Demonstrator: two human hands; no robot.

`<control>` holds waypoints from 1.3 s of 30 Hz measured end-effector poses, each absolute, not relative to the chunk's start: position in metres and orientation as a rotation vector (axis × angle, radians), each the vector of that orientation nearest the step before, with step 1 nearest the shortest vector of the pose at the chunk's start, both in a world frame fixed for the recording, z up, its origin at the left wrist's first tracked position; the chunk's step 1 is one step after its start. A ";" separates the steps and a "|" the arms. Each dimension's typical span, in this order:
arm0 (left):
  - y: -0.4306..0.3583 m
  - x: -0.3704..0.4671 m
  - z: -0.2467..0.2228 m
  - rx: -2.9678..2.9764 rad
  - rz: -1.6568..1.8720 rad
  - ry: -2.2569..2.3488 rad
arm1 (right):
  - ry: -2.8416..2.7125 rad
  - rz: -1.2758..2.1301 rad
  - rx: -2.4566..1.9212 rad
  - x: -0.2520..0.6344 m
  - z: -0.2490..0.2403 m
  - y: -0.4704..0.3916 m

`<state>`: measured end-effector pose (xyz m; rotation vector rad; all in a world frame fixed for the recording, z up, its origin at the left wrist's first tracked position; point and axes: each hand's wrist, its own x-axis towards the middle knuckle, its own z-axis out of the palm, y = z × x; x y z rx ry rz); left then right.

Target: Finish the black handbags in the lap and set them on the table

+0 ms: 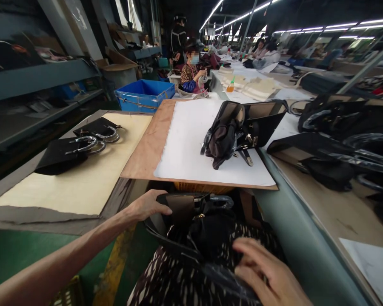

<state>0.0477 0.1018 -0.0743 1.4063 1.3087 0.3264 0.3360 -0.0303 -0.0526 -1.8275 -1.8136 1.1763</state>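
A black handbag (207, 229), unfinished and gaping, lies across my lap on patterned dark cloth. My left hand (151, 204) pinches the bag's upper left edge between thumb and fingers. Over the bag's lower right part is my right hand (264, 270), slightly blurred, with thumb and fingers apart and nothing visible between them. Below the bag's opening runs a dark strip with clear plastic film, close to my right fingertips; whether they touch it I cannot tell. A small gold-coloured fitting (198, 216) shows inside the bag's folds.
Another open black bag (255, 125) stands on white paper (185, 136) over a brown board. Two black pieces with plastic-wrapped handles (89, 144) lie on the left table. More black bags (319, 148) crowd the right bench. Beyond are a blue bin (143, 95) and a seated co-worker (191, 72).
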 end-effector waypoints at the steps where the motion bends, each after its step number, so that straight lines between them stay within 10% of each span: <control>1: 0.102 0.048 -0.076 1.397 0.327 1.309 | -1.727 1.064 -1.915 0.343 -0.066 -0.026; 15: 0.096 0.051 -0.074 1.539 0.349 1.303 | -2.299 1.472 -1.226 0.272 -0.087 0.030; 28: 0.103 0.044 -0.073 1.612 0.409 1.185 | -1.753 1.771 -1.154 0.224 -0.128 0.043; 39: 0.101 0.053 -0.058 1.664 0.216 1.122 | -1.850 0.984 -1.918 0.323 -0.054 0.058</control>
